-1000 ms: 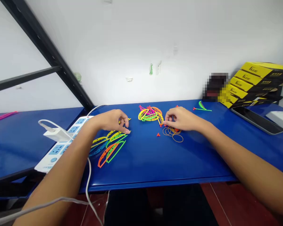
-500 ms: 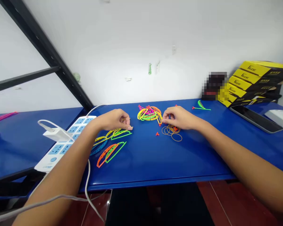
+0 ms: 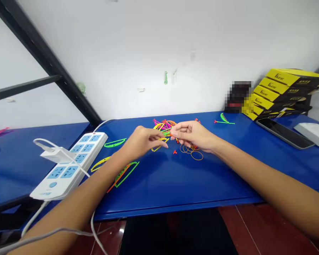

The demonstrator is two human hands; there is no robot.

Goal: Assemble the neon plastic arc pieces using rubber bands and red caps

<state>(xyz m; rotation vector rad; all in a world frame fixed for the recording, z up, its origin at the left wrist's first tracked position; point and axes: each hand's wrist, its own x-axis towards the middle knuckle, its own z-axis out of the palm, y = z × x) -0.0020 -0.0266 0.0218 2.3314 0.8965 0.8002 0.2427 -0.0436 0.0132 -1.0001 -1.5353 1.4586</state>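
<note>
My left hand (image 3: 147, 140) reaches in from the left, its fingers closed on a yellow toy bow (image 3: 154, 148) that it partly covers. Facing it, my right hand (image 3: 187, 134) pinches a small orange-red piece (image 3: 171, 135) between thumb and fingertips; most of that piece is hidden. Just behind both hands lies a pile of toy bows and sticks (image 3: 164, 124) in pink, yellow, orange and green. Rubber bands (image 3: 197, 156) rest under and in front of my right hand. A loose red tip (image 3: 174, 152) is on the blue table (image 3: 186, 187).
Green (image 3: 115, 143), yellow (image 3: 100, 163) and green-and-orange bows (image 3: 127, 175) lie left, near a white power strip (image 3: 69, 166) with cables. At right are a green bow with a red-tipped stick (image 3: 224, 119), a phone (image 3: 284, 132), a white box (image 3: 312, 134) and stacked yellow-black boxes (image 3: 278, 88).
My left hand has moved right from the bows at the left, bringing a yellow bow close to my right hand. The right hand has shifted slightly left, lifting a small orange-red piece.
</note>
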